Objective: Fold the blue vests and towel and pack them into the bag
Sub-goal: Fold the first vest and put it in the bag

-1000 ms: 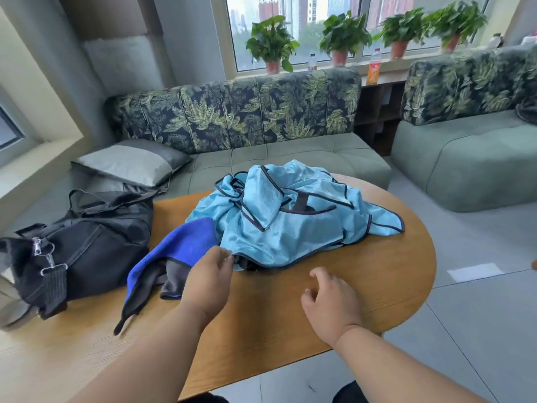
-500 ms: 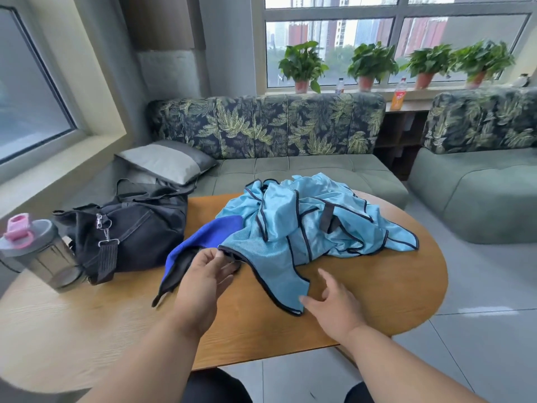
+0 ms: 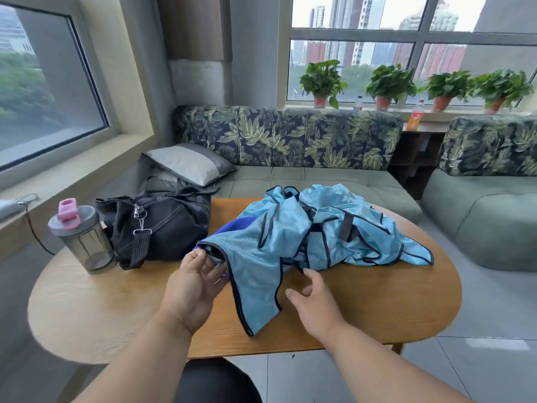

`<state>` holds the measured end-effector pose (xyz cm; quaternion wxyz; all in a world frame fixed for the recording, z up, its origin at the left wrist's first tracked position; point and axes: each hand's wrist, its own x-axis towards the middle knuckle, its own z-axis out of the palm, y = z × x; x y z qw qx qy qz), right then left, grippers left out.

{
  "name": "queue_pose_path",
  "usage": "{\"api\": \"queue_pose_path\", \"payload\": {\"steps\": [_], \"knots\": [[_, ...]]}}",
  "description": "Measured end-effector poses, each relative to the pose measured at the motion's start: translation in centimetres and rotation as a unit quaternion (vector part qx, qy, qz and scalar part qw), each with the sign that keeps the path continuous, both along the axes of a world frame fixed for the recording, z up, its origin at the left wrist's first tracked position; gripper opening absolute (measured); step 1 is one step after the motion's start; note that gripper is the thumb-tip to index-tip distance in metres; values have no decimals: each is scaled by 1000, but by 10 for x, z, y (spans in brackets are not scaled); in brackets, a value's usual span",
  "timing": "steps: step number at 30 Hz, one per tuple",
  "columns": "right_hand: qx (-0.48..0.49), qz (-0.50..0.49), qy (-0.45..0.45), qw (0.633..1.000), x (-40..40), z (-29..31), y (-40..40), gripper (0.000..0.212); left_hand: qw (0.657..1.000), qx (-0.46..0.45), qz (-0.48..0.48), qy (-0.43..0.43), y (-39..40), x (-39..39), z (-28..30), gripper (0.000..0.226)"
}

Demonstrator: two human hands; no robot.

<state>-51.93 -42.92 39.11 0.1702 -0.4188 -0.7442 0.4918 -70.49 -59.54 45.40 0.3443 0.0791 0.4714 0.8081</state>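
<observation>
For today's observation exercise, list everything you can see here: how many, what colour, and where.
vests: heap, count unclear, light blue, table centre
towel: one, dark blue, under vests
bag: one, black, table left
bottle: one, grey with pink lid, left of bag
table: one, wooden
pillow: one, grey, on sofa
sofas: two, green leaf print, behind table
plants: four, green, windowsill
left hand: pinches vest edge
right hand: open, above table

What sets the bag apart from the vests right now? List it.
The bag is black, while the vests are light blue with dark trim. The bag sits as one bulky shape at the table's left; the vests lie in a crumpled, unfolded heap in the middle. The left hand pinches a vest edge; nothing touches the bag. Both rest on the table.
</observation>
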Motion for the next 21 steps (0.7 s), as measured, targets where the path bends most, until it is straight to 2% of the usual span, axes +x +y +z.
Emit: {"api": "queue_pose_path", "payload": {"steps": [4, 8, 15, 17, 21], "knots": [[72, -5, 7, 997, -17, 20, -11, 89, 998, -17, 48, -26, -18, -19, -14, 26], [138, 16, -5, 990, -40, 28, -15, 94, 995, -37, 76, -53, -30, -34, -30, 29], [214, 153, -152, 953, -84, 10, -12, 75, 986, -138, 88, -43, -32, -54, -58, 31], [207, 172, -193, 944, -90, -1, -13, 70, 975, -193, 107, 0, -34, -50, -62, 35], [227, 156, -222, 935, -94, -14, -15, 58, 936, -298, 77, 168, -52, -36, -69, 74]]}}
